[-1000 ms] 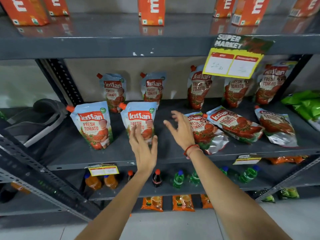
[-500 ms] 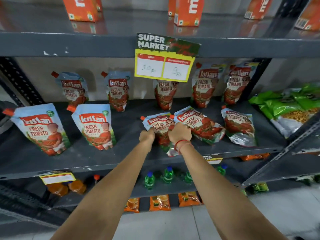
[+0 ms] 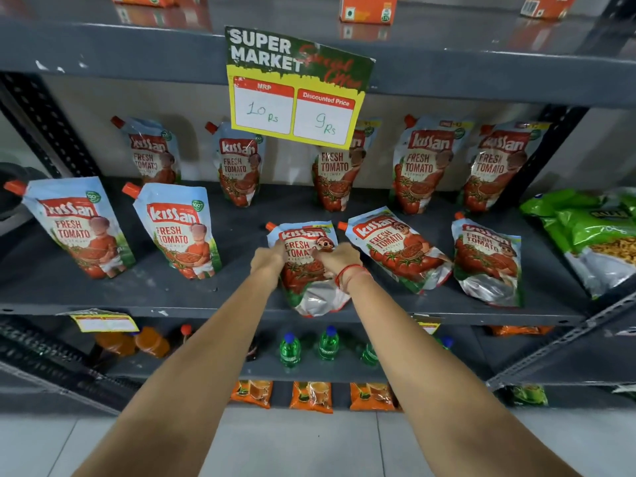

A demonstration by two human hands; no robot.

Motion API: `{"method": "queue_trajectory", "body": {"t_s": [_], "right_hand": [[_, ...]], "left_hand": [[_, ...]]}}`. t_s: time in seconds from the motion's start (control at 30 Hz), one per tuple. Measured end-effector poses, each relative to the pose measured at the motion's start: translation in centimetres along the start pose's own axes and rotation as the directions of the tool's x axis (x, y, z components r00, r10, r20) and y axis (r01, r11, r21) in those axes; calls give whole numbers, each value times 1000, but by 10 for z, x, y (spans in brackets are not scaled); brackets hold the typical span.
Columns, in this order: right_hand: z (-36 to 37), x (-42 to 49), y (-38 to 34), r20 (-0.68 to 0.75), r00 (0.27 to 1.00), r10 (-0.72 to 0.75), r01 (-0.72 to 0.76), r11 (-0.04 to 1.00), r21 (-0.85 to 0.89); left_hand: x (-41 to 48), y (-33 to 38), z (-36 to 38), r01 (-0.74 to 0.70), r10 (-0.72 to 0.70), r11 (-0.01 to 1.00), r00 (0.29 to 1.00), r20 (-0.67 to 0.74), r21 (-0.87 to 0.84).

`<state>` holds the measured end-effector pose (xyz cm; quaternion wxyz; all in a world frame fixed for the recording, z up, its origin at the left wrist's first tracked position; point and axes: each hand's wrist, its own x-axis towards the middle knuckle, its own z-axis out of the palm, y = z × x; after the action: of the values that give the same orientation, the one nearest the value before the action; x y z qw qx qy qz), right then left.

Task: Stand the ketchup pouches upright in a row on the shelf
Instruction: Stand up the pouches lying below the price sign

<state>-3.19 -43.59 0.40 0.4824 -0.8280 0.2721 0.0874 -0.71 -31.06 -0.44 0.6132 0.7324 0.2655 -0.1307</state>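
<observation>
Left hand [image 3: 266,261] and right hand [image 3: 339,258] both clamped on one ketchup pouch [image 3: 303,266], left on its left edge, right on its right edge, a red thread around the right wrist; pouch lying flat on its back near the front lip of the grey shelf [image 3: 241,294], orange spout towards the back left, silver base poking just past the shelf edge. Just beside it to the right, a second lying pouch [image 3: 395,249], tilted with spout to the left; further right, apart from that one, a third lying pouch [image 3: 487,259]. Left of the hands, two front pouches upright side by side: far-left standing pouch [image 3: 77,228] and the standing pouch next to it [image 3: 177,232]. Along the back wall, five more pouches upright in a row [image 3: 423,163], the middle one partly hidden behind a yellow price tag [image 3: 292,94] hung from the shelf above; tag marked 10 Rs and 9 Rs. Green snack bags [image 3: 592,228] at the right end of the same shelf; green bottles [image 3: 309,346] on the shelf below.
</observation>
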Motion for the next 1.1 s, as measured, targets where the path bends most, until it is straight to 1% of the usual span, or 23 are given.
{"method": "queue_trajectory", "body": {"t_s": [0.03,0.1,0.17,0.3,0.37,0.43,0.5,0.57,0.6,0.67,0.73,0.9,1.1], "right_hand": [[-2,2,0,42,999,20,-25,993,117],[-8,5,2,100,994,53,-80,954,289],[-10,3,5,130,990,45,-90,928,362],[-11,5,5,68,996,-62,25,895,446],[-15,2,1,31,996,-87,56,842,536],[-21,-2,-6,20,993,-112,74,769,634],[-30,-4,-15,-3,988,-156,112,691,714],[-37,-3,-23,-77,971,-225,202,605,771],[-40,-2,-27,-121,952,-283,268,568,778],[-44,-2,-33,-168,905,-392,368,518,772],[-48,-3,-39,-182,875,-449,415,501,759],[-55,5,-43,-213,865,-455,443,492,750],[-68,6,-39,-118,859,-498,418,550,723]], "left_hand": [[-2,1,3,18,-15,997,999,31,-79],[-7,4,7,69,-50,973,995,90,-221],[-9,6,8,82,-59,964,994,94,-254],[-9,11,8,14,-7,950,1000,25,-312],[-12,17,8,-64,69,944,998,3,-323],[-13,25,7,-191,203,922,979,0,-336],[-18,35,5,-345,369,868,929,0,-357],[-25,44,3,-456,498,797,867,5,-395],[-28,48,2,-483,534,765,845,1,-426],[-32,53,-1,-503,558,726,830,-26,-469],[-32,54,-5,-509,566,704,823,-41,-495],[-27,50,-13,-528,582,700,812,-45,-480],[-33,51,-16,-558,588,708,805,-76,-431]]}}
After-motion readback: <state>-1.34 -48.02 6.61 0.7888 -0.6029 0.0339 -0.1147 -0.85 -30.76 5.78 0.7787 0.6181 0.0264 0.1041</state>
